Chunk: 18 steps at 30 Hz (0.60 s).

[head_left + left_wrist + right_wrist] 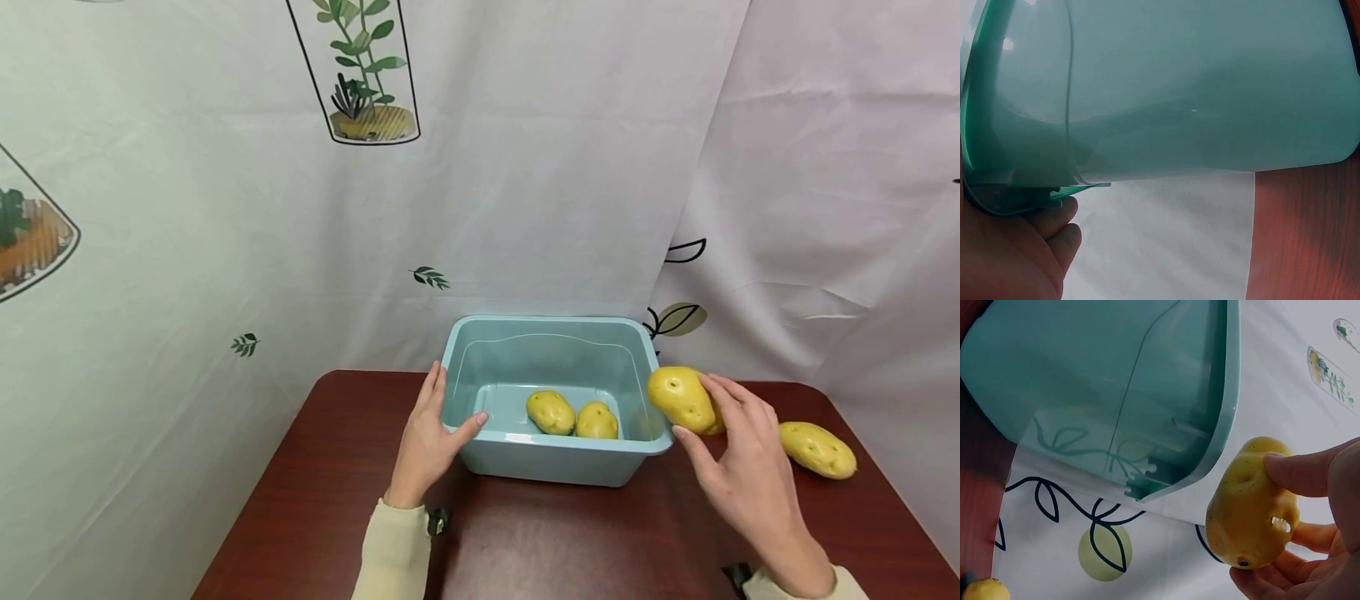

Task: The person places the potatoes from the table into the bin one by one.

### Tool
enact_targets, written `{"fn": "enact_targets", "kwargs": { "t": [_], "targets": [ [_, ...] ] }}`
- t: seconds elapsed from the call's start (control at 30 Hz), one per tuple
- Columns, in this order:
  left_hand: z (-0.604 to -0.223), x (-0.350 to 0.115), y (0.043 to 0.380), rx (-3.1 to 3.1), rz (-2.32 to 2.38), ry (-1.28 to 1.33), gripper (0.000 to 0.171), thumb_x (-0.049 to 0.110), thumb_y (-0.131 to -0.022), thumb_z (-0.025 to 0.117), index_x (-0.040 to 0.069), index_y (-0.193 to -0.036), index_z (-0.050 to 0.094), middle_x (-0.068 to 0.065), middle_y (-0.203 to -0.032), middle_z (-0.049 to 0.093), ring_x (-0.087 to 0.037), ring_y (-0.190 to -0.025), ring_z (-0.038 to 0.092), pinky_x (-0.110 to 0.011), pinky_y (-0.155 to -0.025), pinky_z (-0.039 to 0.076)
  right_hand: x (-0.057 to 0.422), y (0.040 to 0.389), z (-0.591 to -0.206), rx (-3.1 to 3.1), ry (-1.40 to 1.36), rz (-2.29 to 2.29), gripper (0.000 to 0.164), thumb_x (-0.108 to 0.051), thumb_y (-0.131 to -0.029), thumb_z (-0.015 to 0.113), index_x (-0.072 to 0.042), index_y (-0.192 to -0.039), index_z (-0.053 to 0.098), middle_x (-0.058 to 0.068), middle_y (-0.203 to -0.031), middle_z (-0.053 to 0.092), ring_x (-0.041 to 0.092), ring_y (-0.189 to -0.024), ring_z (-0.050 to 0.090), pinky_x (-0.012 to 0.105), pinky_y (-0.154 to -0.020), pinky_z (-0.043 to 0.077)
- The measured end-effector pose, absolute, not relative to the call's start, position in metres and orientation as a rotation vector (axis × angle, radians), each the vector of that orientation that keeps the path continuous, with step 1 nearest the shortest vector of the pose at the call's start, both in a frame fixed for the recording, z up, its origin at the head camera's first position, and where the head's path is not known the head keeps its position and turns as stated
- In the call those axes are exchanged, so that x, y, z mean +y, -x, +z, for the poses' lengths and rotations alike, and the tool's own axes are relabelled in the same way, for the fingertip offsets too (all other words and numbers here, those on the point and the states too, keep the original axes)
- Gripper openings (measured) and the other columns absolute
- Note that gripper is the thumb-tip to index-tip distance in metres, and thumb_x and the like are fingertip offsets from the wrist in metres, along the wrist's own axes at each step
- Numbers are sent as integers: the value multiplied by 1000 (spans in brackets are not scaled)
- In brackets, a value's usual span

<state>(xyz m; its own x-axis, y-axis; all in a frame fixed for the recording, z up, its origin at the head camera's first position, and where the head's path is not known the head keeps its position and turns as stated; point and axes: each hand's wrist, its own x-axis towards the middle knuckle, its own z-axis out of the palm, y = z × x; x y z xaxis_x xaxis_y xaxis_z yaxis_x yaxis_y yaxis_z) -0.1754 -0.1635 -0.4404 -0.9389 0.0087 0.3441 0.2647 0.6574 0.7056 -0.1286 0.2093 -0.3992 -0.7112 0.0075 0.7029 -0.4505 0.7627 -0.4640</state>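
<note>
A yellow potato [681, 400] is pinched between the thumb and fingers of my right hand [750, 467], just outside the right rim of a light blue plastic tub [540, 460]. The right wrist view shows the same potato [1252, 506] with a pale chipped spot, apart from the tub wall [1085, 381]. My left hand [427, 446] rests on the tub's left rim, thumb over the front edge and fingers along the outer side. In the left wrist view, fingertips [1063, 231] show under the rim. Inside the tub lie two potatoes, one left [551, 412] and one right [597, 421].
Another potato [817, 450] lies on the dark red-brown table [585, 542], right of my right hand. A pale cloth backdrop [525, 208] with plant prints hangs close behind the tub and table edge.
</note>
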Motion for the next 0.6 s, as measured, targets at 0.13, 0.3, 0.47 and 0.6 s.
{"fn": "enact_targets", "kwargs": {
  "t": [0.13,0.3,0.47,0.6],
  "targets": [
    [-440,-163,176,-2565,-1157,218,100,61,-87,70,5,-158,28,-2,-167,19,-24,-149,29,-55,-111,36,206,130,-399,-2242,-337,827,79,3,-65,89,3,-138,57,24,-135,54,47,-120,44,46,-102,30],
    [-440,-164,176,-2567,-1152,216,100,61,-86,70,5,-158,28,-6,-166,21,-25,-148,30,-55,-110,36,203,131,-398,-2246,-347,821,79,3,-66,89,2,-138,57,24,-135,54,47,-120,44,49,-103,31],
    [-441,-164,177,-2571,-1162,212,101,61,-86,70,6,-159,27,1,-167,18,-23,-148,29,-54,-111,36,199,133,-396,-2233,-375,814,77,3,-67,88,3,-137,57,23,-134,55,46,-120,46,47,-102,31],
    [-441,-164,177,-2571,-1173,214,101,62,-86,70,7,-159,26,4,-167,17,-22,-149,28,-53,-112,35,196,133,-396,-2231,-384,817,76,3,-68,88,3,-137,57,22,-134,55,45,-120,46,45,-101,32]
  ]
}}
